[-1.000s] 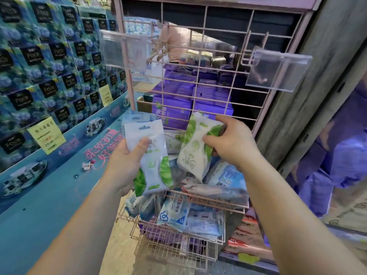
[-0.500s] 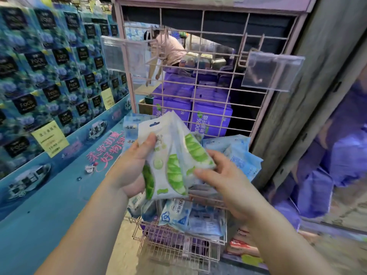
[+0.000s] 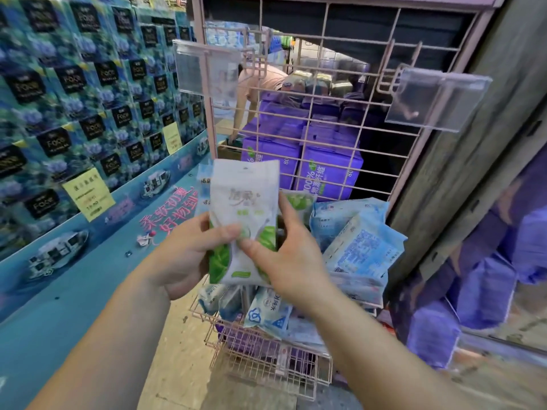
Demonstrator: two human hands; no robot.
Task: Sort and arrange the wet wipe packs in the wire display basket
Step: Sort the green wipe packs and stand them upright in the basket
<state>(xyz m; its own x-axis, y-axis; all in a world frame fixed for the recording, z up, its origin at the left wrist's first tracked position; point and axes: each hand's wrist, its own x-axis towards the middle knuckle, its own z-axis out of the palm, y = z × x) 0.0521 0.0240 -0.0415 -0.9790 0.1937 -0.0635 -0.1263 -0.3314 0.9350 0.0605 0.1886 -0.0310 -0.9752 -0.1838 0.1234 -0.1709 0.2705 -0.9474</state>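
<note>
Both hands hold a stack of white-and-green wet wipe packs (image 3: pixel 244 202) upright, just above the pink wire display basket (image 3: pixel 207 316). My left hand (image 3: pixel 189 255) grips the stack's left side, thumb across the front. My right hand (image 3: pixel 284 255) pinches its lower right edge. Light blue wet wipe packs (image 3: pixel 358 244) lie piled in the basket's right half. Another green pack (image 3: pixel 299 201) shows behind my right hand. More blue-and-white packs (image 3: pixel 266 313) hang in the basket's front below my hands.
A pink wire grid panel (image 3: pixel 331 93) rises behind the basket with two clear plastic tag holders (image 3: pixel 435 99). Purple boxes (image 3: pixel 328 170) and a bending person (image 3: pixel 254 87) show through it. A blue tissue display (image 3: pixel 74 113) fills the left; a grey wall (image 3: pixel 473 161) stands right.
The right hand brought its green pack over to the left hand's pack. Both packs are now squared together into one upright stack held by both hands.
</note>
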